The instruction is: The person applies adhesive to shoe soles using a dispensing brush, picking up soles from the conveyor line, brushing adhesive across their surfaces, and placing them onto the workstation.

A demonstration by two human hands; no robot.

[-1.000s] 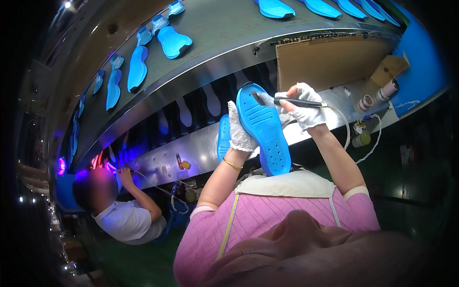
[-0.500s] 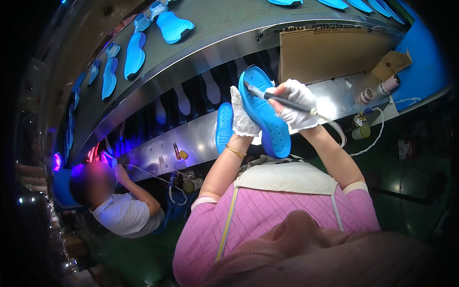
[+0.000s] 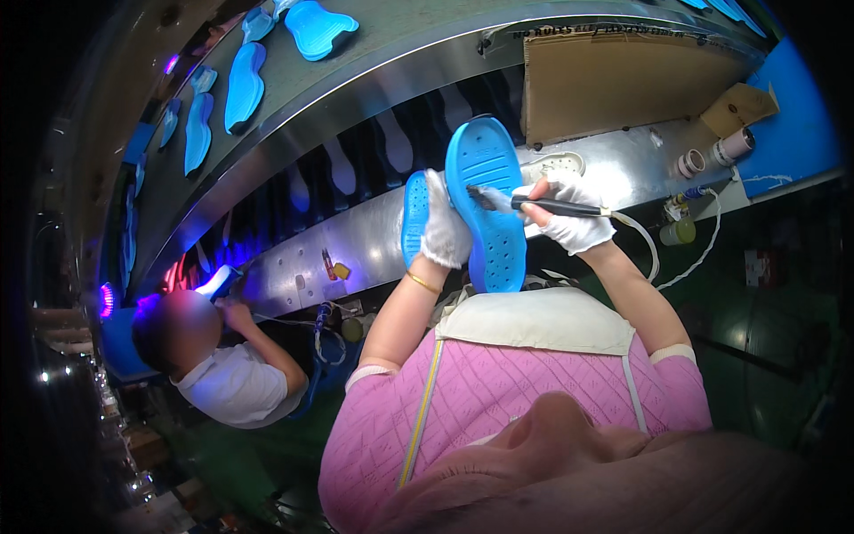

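A blue shoe sole with ridges and small holes is gripped along its left side by my gloved left hand. Fingers of my gloved right hand close round a black-handled brush with a pale hose at its rear end. Its bristles touch the sole's upper face near the middle. Another blue sole stands just left of my left hand, on the metal ledge; whether that hand touches it I cannot tell. Behind my right hand lies a pale sole, partly covered.
Blue soles and straps ride on the belt beyond the ledge. A cardboard sheet stands at the far right, near tape rolls. Dark slots hold more soles. A co-worker sits at the left, holding a sole.
The brush has moved from the sole's upper end down to its middle. The held sole has turned more upright. Soles on the belt have shifted, and the pale sole has come into view.
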